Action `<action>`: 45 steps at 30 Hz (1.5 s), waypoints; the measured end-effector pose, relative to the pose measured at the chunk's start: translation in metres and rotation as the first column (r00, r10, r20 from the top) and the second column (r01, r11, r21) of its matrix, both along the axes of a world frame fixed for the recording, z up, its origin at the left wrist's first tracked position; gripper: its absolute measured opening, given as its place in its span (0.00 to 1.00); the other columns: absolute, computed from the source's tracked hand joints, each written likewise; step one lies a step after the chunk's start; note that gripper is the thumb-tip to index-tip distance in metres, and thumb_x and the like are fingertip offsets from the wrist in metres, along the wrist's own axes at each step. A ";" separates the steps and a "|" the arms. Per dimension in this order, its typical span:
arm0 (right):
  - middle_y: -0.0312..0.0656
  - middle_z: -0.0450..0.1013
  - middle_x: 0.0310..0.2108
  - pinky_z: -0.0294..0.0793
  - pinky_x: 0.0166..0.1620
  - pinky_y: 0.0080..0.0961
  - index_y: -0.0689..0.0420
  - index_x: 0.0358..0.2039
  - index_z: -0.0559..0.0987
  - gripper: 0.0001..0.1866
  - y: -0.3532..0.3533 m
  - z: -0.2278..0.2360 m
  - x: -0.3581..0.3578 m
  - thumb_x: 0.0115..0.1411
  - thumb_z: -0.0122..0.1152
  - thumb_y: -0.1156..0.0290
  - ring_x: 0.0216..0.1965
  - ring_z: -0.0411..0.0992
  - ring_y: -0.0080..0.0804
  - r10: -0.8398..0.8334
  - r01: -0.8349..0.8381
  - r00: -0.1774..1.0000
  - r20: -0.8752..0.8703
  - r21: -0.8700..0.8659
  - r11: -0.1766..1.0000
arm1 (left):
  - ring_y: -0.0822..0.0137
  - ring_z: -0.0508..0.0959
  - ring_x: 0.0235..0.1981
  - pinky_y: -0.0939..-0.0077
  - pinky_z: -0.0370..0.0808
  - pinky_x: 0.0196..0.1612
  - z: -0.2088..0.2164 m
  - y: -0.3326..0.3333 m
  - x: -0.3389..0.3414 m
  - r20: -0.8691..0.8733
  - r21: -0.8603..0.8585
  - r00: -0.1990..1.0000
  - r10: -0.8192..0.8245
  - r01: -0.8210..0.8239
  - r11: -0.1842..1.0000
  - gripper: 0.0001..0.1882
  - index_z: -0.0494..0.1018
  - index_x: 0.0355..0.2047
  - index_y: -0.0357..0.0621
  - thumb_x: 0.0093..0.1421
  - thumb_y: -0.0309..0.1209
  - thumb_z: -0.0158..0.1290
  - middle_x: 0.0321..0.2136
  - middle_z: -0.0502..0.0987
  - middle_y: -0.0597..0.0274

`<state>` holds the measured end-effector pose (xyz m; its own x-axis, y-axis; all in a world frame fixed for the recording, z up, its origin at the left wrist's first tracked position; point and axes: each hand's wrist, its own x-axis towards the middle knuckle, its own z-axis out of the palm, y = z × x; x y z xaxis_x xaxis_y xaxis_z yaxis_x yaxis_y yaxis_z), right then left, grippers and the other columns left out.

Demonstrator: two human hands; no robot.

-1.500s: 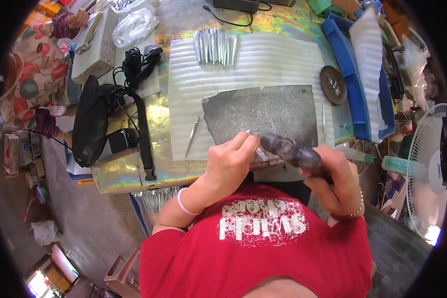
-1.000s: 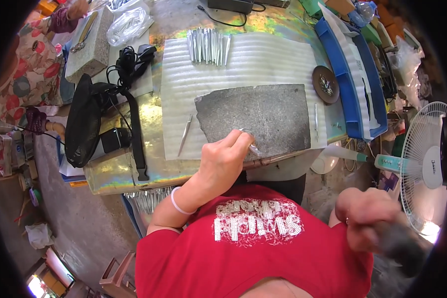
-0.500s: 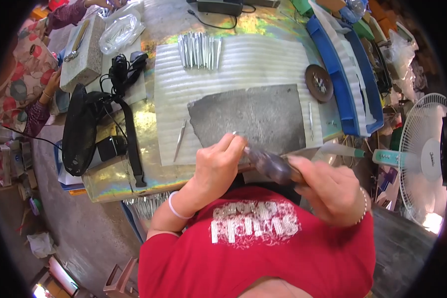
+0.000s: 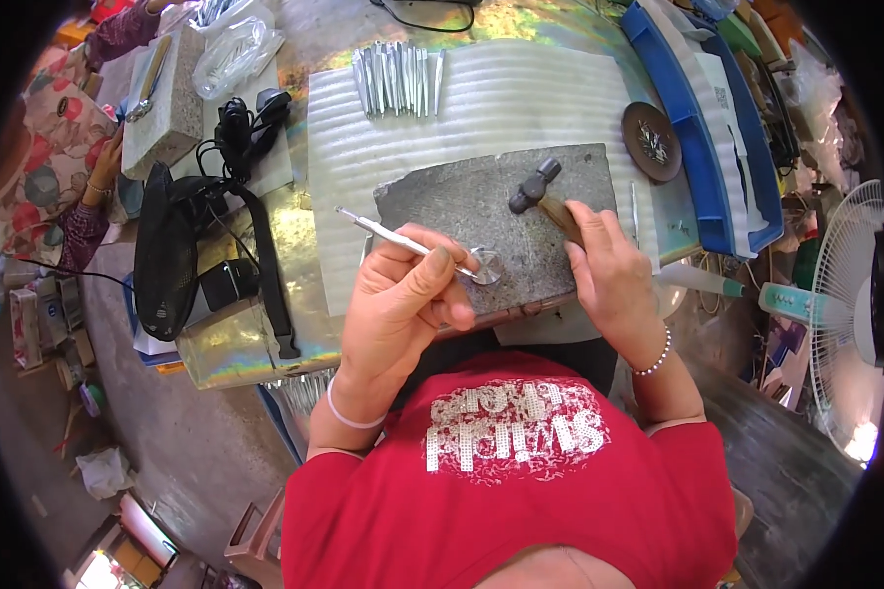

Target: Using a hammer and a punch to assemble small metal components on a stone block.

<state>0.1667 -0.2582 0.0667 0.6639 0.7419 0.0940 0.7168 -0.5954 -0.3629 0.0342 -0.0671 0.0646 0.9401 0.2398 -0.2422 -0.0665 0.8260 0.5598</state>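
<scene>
A slim silver metal punch (image 4: 393, 234) is pinched between the thumb and fingers of my left hand (image 4: 400, 285), slanting up to the left. Just beside these fingertips, a small round silver disc (image 4: 486, 266) lies on the grey stone slab (image 4: 442, 196). The ball-peen hammer (image 4: 533, 189) has its dark head down on the slab. My right hand (image 4: 609, 265) is closed loosely around the end of its wooden handle; the palm side is hidden.
Several silver punches (image 4: 398, 80) lie in a row on white foam sheeting (image 4: 521, 88). At the right are a brown dish (image 4: 651, 142) of small metal pieces and a blue tray (image 4: 673, 128). A black bag (image 4: 162, 255) lies left, near another person's hand (image 4: 103, 167).
The hammer has come down from near my chest onto the slab. My left hand has turned over and moved slightly left, tilting the punch and uncovering the disc.
</scene>
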 end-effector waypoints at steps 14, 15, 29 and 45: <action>0.50 0.74 0.33 0.71 0.36 0.37 0.62 0.32 0.74 0.14 -0.059 -0.066 0.093 0.50 0.60 0.65 0.32 0.74 0.45 -0.487 0.484 0.869 -0.091 -0.055 0.874 | 0.70 0.77 0.23 0.82 0.75 0.29 0.005 -0.013 -0.009 -0.085 0.617 0.995 0.049 0.014 0.787 0.09 0.68 0.38 0.33 0.64 0.29 0.45 0.27 0.76 0.54; 0.50 0.74 0.32 0.71 0.36 0.37 0.62 0.32 0.74 0.14 -0.060 -0.069 0.098 0.50 0.59 0.65 0.31 0.74 0.46 -0.476 0.470 0.875 -0.087 -0.081 0.879 | 0.71 0.78 0.25 0.82 0.76 0.30 0.003 -0.014 -0.007 -0.034 0.677 0.997 0.075 -0.032 0.735 0.08 0.70 0.35 0.30 0.63 0.26 0.47 0.28 0.76 0.54; 0.36 0.71 0.29 0.66 0.28 0.10 0.62 0.36 0.71 0.08 -0.042 0.039 0.004 0.55 0.49 0.82 0.26 0.67 0.14 0.108 0.393 0.562 -0.820 0.380 0.837 | 0.74 0.78 0.30 0.83 0.74 0.35 0.007 -0.029 0.004 -0.091 0.732 0.976 -0.198 0.200 0.651 0.12 0.72 0.44 0.32 0.61 0.21 0.46 0.27 0.79 0.57; 0.41 0.72 0.23 0.69 0.24 0.17 0.64 0.32 0.76 0.05 0.016 0.041 -0.022 0.54 0.61 0.79 0.20 0.72 0.24 0.356 0.001 0.791 -0.498 0.583 0.813 | 0.77 0.78 0.30 0.86 0.74 0.33 -0.004 -0.034 -0.008 0.029 0.711 0.996 -0.082 0.036 0.702 0.08 0.73 0.38 0.33 0.58 0.20 0.53 0.28 0.78 0.60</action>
<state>0.1447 -0.2417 0.1076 0.5831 0.7960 0.1621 0.3440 -0.0612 -0.9370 0.0263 -0.1012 0.0605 0.9644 0.2630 0.0281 -0.0801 0.1892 0.9787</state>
